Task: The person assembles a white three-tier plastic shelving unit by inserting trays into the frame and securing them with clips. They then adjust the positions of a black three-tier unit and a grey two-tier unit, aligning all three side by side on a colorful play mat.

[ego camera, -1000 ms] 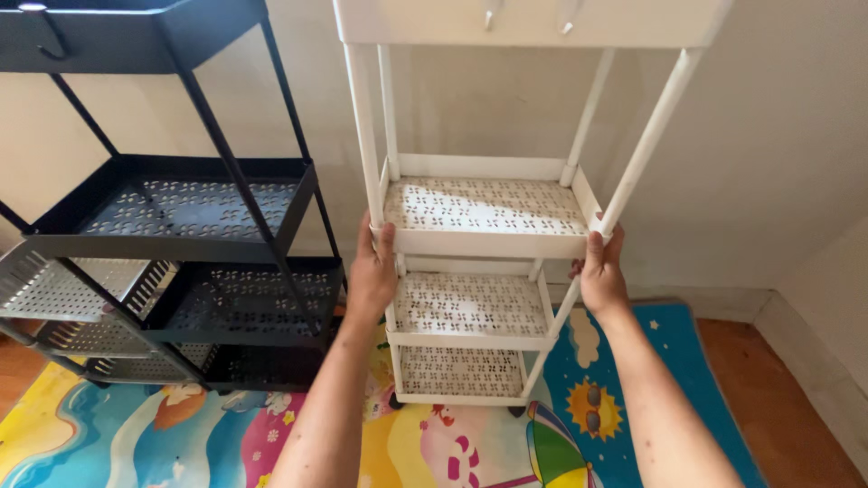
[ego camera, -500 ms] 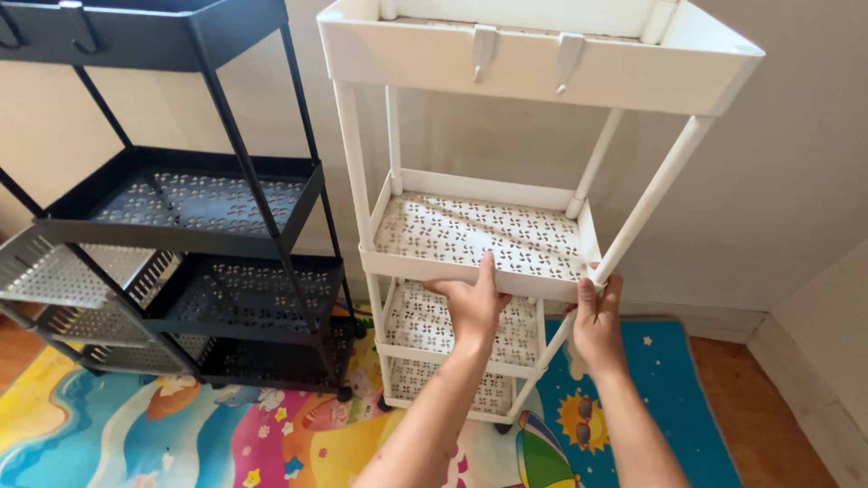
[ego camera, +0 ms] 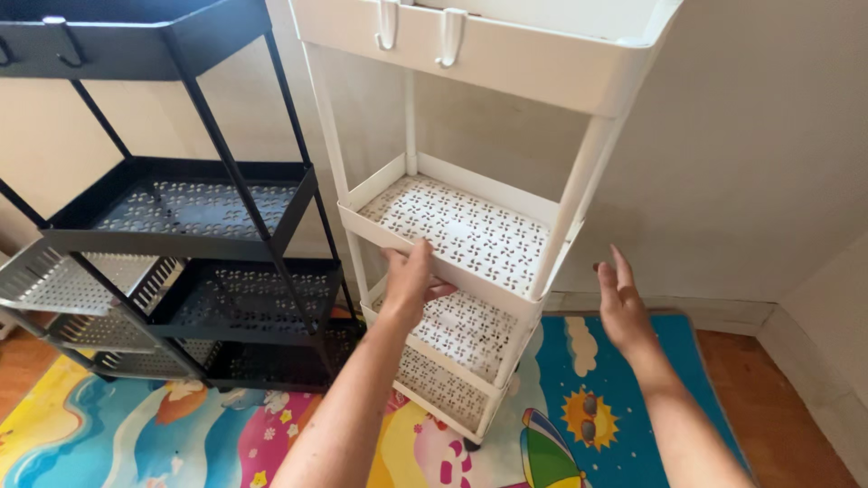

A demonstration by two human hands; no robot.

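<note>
A white tiered cart [ego camera: 561,217] with perforated shelves stands in front of me, turned at an angle. My left hand [ego camera: 410,278] grips the front rim of its middle shelf [ego camera: 425,248]. My right hand [ego camera: 620,303] hovers open just right of the cart's front right post, fingers spread, touching nothing. Two white hooks [ego camera: 416,32] hang on the top tray. The cart's lower shelves sit behind my left forearm.
A black tiered cart [ego camera: 194,212] of the same kind stands close on the left, with a grey perforated basket [ego camera: 36,276] beside it. A colourful play mat [ego camera: 181,434] covers the wooden floor. A beige wall and a baseboard [ego camera: 723,312] run behind.
The white cart has rotated, so its corner now faces me. My right hand has let go of the post and opened. My left hand stays on the middle shelf's rim.
</note>
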